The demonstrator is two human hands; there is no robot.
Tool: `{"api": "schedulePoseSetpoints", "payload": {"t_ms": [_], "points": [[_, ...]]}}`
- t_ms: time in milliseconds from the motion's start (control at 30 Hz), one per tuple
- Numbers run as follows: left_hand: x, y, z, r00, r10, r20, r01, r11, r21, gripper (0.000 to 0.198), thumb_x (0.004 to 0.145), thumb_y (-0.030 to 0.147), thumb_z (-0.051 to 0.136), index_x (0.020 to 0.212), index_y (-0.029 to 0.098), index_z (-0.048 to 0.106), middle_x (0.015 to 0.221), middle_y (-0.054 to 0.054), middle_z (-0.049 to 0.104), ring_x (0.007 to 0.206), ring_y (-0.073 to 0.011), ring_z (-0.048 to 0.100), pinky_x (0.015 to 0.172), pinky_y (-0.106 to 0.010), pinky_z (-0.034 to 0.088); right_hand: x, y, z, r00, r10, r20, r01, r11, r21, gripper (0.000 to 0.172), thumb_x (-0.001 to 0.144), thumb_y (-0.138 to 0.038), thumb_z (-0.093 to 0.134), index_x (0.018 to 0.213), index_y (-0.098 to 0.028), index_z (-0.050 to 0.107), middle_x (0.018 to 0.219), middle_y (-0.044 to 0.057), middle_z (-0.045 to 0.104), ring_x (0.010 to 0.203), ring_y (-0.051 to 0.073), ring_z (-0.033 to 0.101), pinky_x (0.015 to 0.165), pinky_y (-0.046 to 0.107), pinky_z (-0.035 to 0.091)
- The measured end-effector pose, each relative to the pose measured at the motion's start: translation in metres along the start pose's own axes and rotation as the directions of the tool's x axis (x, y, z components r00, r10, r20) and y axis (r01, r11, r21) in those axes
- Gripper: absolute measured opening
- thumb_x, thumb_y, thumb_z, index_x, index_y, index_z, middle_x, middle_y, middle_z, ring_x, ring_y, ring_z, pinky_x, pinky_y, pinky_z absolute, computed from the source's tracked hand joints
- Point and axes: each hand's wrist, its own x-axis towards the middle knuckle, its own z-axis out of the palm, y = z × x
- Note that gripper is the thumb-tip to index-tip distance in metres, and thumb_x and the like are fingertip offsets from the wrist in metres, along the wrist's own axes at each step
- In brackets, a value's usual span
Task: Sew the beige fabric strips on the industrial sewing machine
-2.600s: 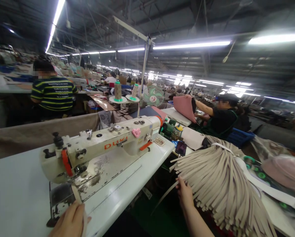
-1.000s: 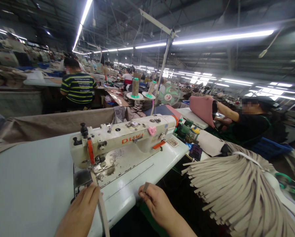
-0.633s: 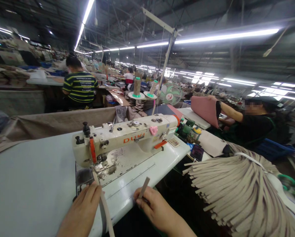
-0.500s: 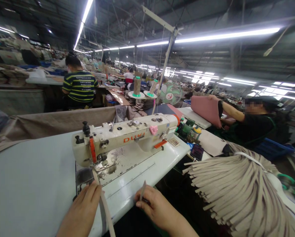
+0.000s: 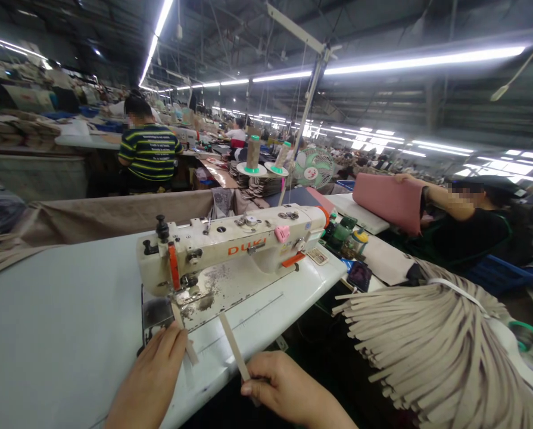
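A cream sewing machine (image 5: 230, 247) stands on the white table (image 5: 47, 333). My left hand (image 5: 152, 378) lies flat on the table just in front of the needle plate, fingers pressing a beige strip (image 5: 188, 345) that runs up under the presser foot. My right hand (image 5: 281, 387) is closed in a pinch on a second beige strip (image 5: 233, 345), whose free end points toward the needle area. A big bundle of beige strips (image 5: 431, 348) fans out at my right.
Thread cones (image 5: 252, 156) and a small fan (image 5: 313, 168) stand behind the machine. A person in black (image 5: 476, 223) holds a pink piece (image 5: 389, 199) at the right. Another person in a striped shirt (image 5: 149, 154) sits at the back left. Brown cloth (image 5: 100, 217) lines the table's far edge.
My right hand left the strip bundle, carried one strip to the table edge and swung its free end toward the needle. My left hand stayed on the strip under the foot.
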Motion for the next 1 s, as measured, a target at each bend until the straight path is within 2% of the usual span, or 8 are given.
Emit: {"api": "schedulePoseSetpoints", "payload": {"t_ms": [133,233,400,467,600,733,900,1000], "points": [[0.002,0.002,-0.003,1.0,0.005,-0.022,-0.005,1.0,-0.019,0.045,0.09,-0.004,0.044,0.125,0.014,0.065,0.136,-0.014,0.061,0.125,-0.0299,0.058,0.109,-0.044,0.052,0.003,-0.002,0.004,1.0,0.016,0.024,-0.017,1.0,0.009,0.028,0.101,-0.046,0.06,0.09,-0.024,0.072,0.077,-0.002,0.067,0.072,0.014,0.063,0.067,0.021,0.048],[0.004,0.002,-0.002,0.999,0.016,-0.048,-0.018,0.999,-0.03,0.035,0.095,0.005,0.048,0.126,0.013,0.065,0.133,-0.015,0.062,0.123,-0.0317,0.059,0.108,-0.046,0.052,0.005,-0.003,0.008,0.999,0.026,0.023,-0.026,1.0,0.012,0.02,0.099,-0.037,0.063,0.088,-0.023,0.071,0.074,-0.003,0.065,0.069,0.013,0.06,0.064,0.02,0.046],[0.01,0.006,-0.007,0.999,-0.013,-0.044,0.012,1.0,-0.015,0.027,0.099,0.014,0.053,0.124,0.01,0.064,0.129,-0.017,0.064,0.121,-0.0332,0.061,0.106,-0.048,0.054,0.01,0.0,0.016,0.999,0.03,0.03,-0.03,0.999,-0.019,0.018,0.098,-0.03,0.064,0.082,-0.022,0.066,0.076,-0.003,0.062,0.07,0.013,0.057,0.066,0.021,0.044],[0.014,0.009,-0.013,0.999,-0.042,-0.012,0.042,0.999,-0.013,0.028,0.098,0.01,0.05,0.123,0.009,0.064,0.127,-0.017,0.066,0.12,-0.0317,0.063,0.106,-0.047,0.054,0.011,0.004,0.019,0.998,0.043,0.043,-0.042,0.999,-0.026,0.021,0.099,-0.032,0.06,0.081,-0.022,0.062,0.076,-0.003,0.061,0.071,0.013,0.057,0.066,0.022,0.045],[0.021,0.013,-0.023,0.99,-0.117,0.081,0.119,0.993,-0.019,0.05,0.089,-0.007,0.038,0.13,0.012,0.06,0.133,-0.014,0.065,0.127,-0.0259,0.062,0.114,-0.044,0.049,0.016,0.014,0.026,0.997,0.055,0.06,-0.054,0.998,-0.031,0.03,0.103,-0.039,0.054,0.078,-0.023,0.06,0.074,-0.001,0.061,0.07,0.015,0.058,0.066,0.024,0.046],[0.025,0.011,-0.025,0.981,-0.186,0.059,0.19,0.979,-0.076,0.044,0.092,-0.004,0.039,0.128,0.011,0.061,0.134,-0.015,0.066,0.134,-0.027,0.059,0.122,-0.05,0.041,0.019,0.023,0.031,0.999,0.044,0.033,-0.043,0.999,-0.02,0.034,0.103,-0.046,0.053,0.079,-0.023,0.064,0.078,0.001,0.066,0.073,0.018,0.062,0.068,0.026,0.05],[0.03,0.004,-0.026,0.953,-0.295,0.073,0.304,0.929,-0.21,0.046,0.094,-0.001,0.039,0.131,0.015,0.06,0.138,-0.012,0.066,0.142,-0.0254,0.051,0.127,-0.053,0.033,0.022,0.027,0.033,0.998,0.056,0.02,-0.056,0.998,0.016,0.032,0.101,-0.05,0.054,0.094,-0.026,0.073,0.091,0.005,0.074,0.084,0.023,0.069,0.077,0.029,0.055],[0.035,-0.002,-0.026,0.939,-0.33,0.093,0.343,0.904,-0.254,0.046,0.093,-0.001,0.04,0.13,0.017,0.061,0.141,-0.01,0.065,0.144,-0.0266,0.049,0.127,-0.055,0.03,0.024,0.029,0.034,0.996,0.078,0.03,-0.079,0.997,0.014,0.035,0.101,-0.053,0.052,0.09,-0.026,0.072,0.087,0.005,0.074,0.081,0.022,0.068,0.077,0.029,0.055]]}}
